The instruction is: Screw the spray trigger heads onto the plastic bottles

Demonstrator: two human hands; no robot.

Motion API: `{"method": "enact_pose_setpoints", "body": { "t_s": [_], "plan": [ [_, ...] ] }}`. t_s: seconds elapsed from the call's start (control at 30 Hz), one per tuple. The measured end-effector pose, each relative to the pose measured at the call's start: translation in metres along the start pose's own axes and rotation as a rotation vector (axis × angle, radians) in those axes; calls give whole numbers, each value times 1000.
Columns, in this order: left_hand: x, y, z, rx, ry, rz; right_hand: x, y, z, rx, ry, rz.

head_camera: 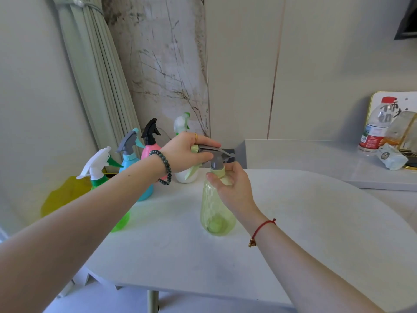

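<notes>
Starting with what we can't make out: our left forearm (90,211) cuts right across the green bottle (123,220) with the white trigger (97,161), so only its base and collar show, and the yellow blob (61,195) behind it is too blurry to name. The left hand (187,152) also blocks the middle of the white bottle (182,177) at the back, and the pink bottle (147,152) with the black head only peeks out above the wrist. The one we're working on, the pale green bottle (216,213), stands upright near the middle of the smooth white table (225,267). It's see-through plastic, pear-shaped, with a faceted diamond pattern. The grey trigger head (214,152) sits on its neck, and our left hand is wrapped over the top of it with the thumb underneath. The right hand (232,188) pinches the pale green collar (218,172) just below. We can't tell how far the threads are seated, since fingers hide that. At the right edge, a water bottle (373,129) with a red label is half lost in clutter.
</notes>
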State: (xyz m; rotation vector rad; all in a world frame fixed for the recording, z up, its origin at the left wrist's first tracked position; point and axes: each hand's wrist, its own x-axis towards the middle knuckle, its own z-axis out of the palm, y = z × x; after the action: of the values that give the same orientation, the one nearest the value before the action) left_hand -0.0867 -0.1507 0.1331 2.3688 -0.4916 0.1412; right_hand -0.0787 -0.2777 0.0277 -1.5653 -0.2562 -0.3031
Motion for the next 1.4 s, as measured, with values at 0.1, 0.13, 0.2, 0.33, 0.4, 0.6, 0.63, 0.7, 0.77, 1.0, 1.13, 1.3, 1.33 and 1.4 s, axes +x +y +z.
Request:
{"method": "enact_pose_setpoints", "body": {
  "t_s": [0.1, 0.13, 0.2, 0.33, 0.4, 0.6, 0.63, 0.7, 0.77, 1.0, 1.13, 1.3, 1.33, 1.4],
  "plan": [
    [1, -3, 1, -5, 4, 12, 3, -3, -4, 39, -128, 36],
    [1, -4, 0, -4, 6, 17, 4, -4, -5, 30, -150, 23],
    [2, -6, 1, -1, 8, 29, 7, -4, -6, -15, -119, -4],
    [4, -8, 0, -19, 3, 39, 10, -5, -4, -48, -48, 20],
    [5, -9, 0, -26, -9, 44, 9, -6, -5, -26, -66, 42],
    [-15, -39, 29, -274, 315, -102, 1, 6, -22, -113, -282, 67],
    [-23, -47, 39, -320, 369, -142, -3, 12, -28, -147, -358, 79],
    [-40, -62, 60, -372, 471, -239, -11, 24, -38, -198, -464, 106],
    [-55, -73, 82, -431, 502, -312, -19, 33, -40, -250, -412, 103],
    [-74, -85, 114, -555, 271, -271, -27, 44, -24, -345, -470, -8],
    [-71, -95, 106, -710, 257, -236, -27, 52, -11, -378, -489, 57],
    [-59, -125, 84, -551, 317, -340, -17, 56, 39, -404, -314, 83],
    [-56, -132, 79, -529, 333, -364, -13, 57, 49, -410, -302, 97],
    [-53, -145, 72, -506, 370, -372, -7, 60, 68, -399, -297, 111]
  ]
}}
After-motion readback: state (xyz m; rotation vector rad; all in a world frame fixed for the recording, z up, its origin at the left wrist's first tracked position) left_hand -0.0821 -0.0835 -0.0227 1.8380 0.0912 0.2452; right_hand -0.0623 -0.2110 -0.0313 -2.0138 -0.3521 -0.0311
